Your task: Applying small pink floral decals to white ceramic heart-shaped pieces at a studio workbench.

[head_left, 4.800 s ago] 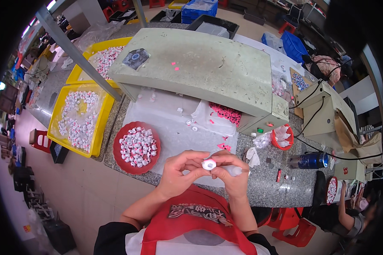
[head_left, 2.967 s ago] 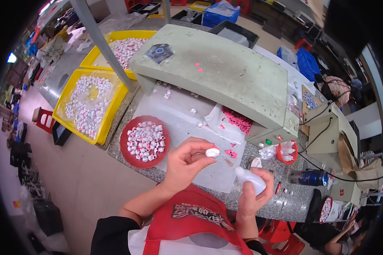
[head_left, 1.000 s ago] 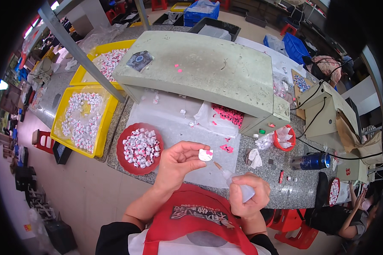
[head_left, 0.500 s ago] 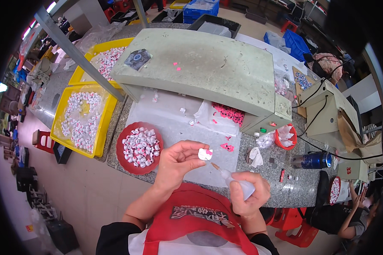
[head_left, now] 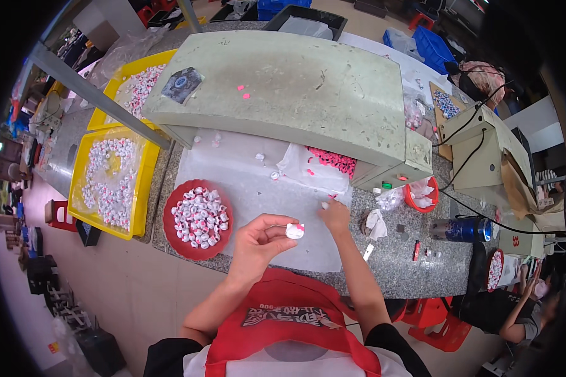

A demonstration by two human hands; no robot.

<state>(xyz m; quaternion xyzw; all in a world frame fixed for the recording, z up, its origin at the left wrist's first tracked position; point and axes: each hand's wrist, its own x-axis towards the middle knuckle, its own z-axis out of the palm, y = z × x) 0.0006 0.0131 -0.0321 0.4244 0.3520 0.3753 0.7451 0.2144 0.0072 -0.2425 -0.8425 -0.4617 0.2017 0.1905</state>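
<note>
Now your right hand [head_left: 335,217] has left off aiming the squeeze bottle and reaches over the white sheet [head_left: 233,166], its fingertips near the few loose pink bits [head_left: 332,197]. You've probably paused the dabbing to pick up a part; whether those fingers have closed on anything, I can't tell. The bottle is out of plain view. Your left hand [head_left: 261,242] keeps its narrow thumb-and-finger pinch on the small white piece with a pink patch [head_left: 295,231], held up right of the red dish [head_left: 198,254].

Head-worn fisheye, downward over bench [head_left: 415,279]
</note>
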